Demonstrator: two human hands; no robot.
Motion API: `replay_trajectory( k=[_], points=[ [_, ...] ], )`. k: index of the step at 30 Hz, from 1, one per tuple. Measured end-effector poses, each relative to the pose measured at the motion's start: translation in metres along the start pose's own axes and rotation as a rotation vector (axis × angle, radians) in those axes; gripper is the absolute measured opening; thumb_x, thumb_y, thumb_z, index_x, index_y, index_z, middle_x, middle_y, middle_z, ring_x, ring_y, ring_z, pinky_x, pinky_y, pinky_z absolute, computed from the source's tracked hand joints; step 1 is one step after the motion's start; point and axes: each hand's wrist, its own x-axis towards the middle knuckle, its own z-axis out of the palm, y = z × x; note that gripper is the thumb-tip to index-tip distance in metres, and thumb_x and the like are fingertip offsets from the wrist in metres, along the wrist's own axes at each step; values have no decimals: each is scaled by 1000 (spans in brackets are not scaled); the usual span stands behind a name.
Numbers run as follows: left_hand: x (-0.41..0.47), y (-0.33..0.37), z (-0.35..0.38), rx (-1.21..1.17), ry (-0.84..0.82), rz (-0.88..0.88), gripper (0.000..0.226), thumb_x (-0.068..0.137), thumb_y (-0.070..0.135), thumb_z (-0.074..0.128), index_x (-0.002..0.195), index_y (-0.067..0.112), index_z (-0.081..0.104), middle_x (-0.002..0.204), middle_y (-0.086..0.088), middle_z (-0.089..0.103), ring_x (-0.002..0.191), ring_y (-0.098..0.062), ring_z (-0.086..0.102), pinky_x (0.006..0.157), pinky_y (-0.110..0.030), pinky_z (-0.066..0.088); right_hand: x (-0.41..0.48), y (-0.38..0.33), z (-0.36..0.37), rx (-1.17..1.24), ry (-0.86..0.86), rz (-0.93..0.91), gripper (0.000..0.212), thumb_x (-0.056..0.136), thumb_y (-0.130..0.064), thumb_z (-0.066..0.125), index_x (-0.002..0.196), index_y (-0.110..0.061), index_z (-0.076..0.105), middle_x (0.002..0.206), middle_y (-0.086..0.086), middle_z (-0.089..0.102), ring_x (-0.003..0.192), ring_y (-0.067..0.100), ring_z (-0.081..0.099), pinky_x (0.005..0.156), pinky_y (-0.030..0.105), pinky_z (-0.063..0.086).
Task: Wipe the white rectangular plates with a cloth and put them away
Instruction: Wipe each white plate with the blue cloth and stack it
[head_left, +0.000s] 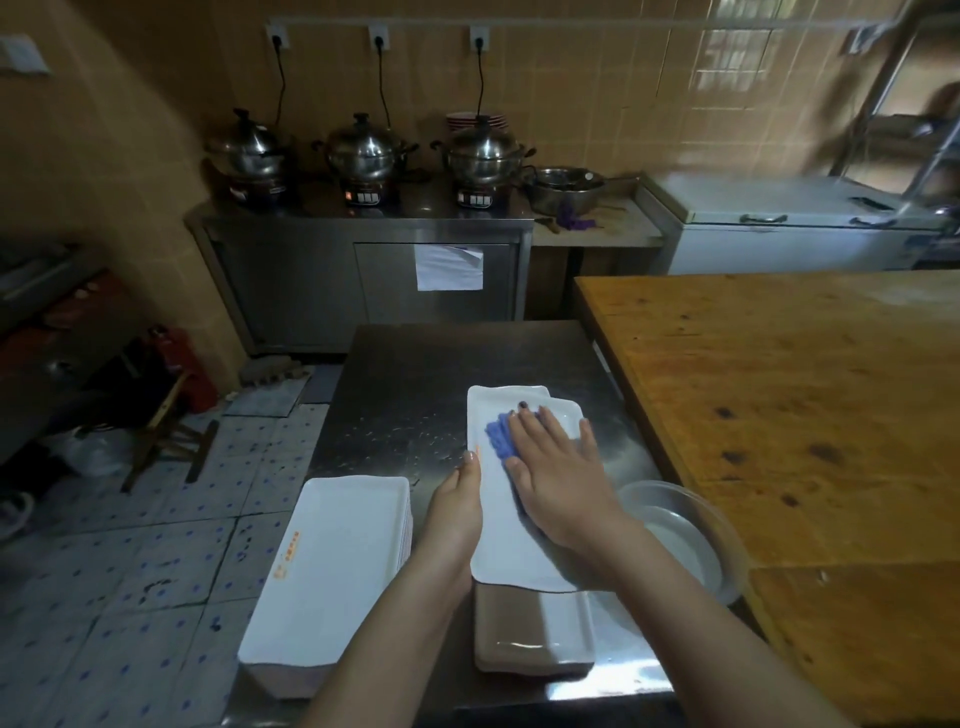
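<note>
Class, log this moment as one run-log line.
step: wiping | right hand: presses blue cloth on white rectangular plate | left hand: holds its edge

Steel table (405, 374): plate stacks (332, 561) (plus bowl (675, 525))

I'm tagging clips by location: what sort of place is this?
Probably a commercial or canteen kitchen: three lidded steel pots on plugged-in cookers line a stainless counter, and a stack of identical white plates sits on a steel worktable.
</note>
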Motion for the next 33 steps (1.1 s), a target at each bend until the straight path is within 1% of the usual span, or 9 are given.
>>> replay_trajectory(
  k=[4,10,13,14,18,19,22,29,33],
  points=[
    [3,3,2,-13,38,15,40,96,52,34,94,24,62,82,3,68,69,-15,67,49,-19,47,-8,19,-6,-95,-7,124,58,99,-43,3,152,-21,-5,160,-3,-6,146,17,-13,111,45,-18],
    [6,9,17,-40,33,42,37,98,46,33,86,24,61,71,9,64,62,-6,61,48,-18,45,-40,-12,-7,186,-70,-86,58,100,-41,13,151,-23,-9,159,-5,-13,142,10,-22,110,33,-17],
    [3,9,28,-44,34,39,38,97,51,28,88,29,57,66,15,58,60,3,55,38,-8,40,-23,-12,-16,186,-24,-146,55,101,-36,14,152,-25,-5,160,-8,-8,145,12,-17,114,38,-12],
    [2,10,31,-33,31,37,39,97,52,27,90,29,57,68,13,59,62,0,57,41,-9,42,-13,-9,-19,186,-9,-140,54,101,-35,14,152,-26,-4,160,-9,-8,145,13,-17,115,40,-12],
    [1,11,43,-47,-32,106,39,99,42,34,114,21,62,97,0,68,93,-16,64,78,-27,51,32,10,-27,106,59,-85,52,103,-39,15,151,-31,0,160,-10,-5,145,16,-15,113,44,-15],
    [1,11,44,-38,-33,128,37,99,39,36,113,19,64,95,1,70,89,-14,66,75,-25,51,39,15,-28,79,87,-74,52,103,-40,15,151,-32,0,159,-11,-5,145,17,-15,112,44,-17],
    [4,8,40,-30,-1,134,32,99,35,40,88,20,67,65,11,71,59,-4,67,48,-15,48,50,27,-25,-24,145,-44,52,101,-44,12,151,-33,2,160,-10,-6,146,19,-14,108,42,-22],
    [1,8,27,-22,21,80,36,97,43,39,81,24,65,64,11,71,58,-10,69,46,-18,50,37,51,-11,-135,146,222,54,101,-40,12,152,-28,-2,160,-4,-4,146,22,-12,110,44,-18],
    [1,10,21,-2,73,45,39,96,45,40,77,23,65,78,1,72,73,-22,70,71,-36,56,17,35,-11,-41,104,233,54,101,-37,14,152,-24,3,161,-1,-1,147,23,-10,114,45,-12]
  ],
)
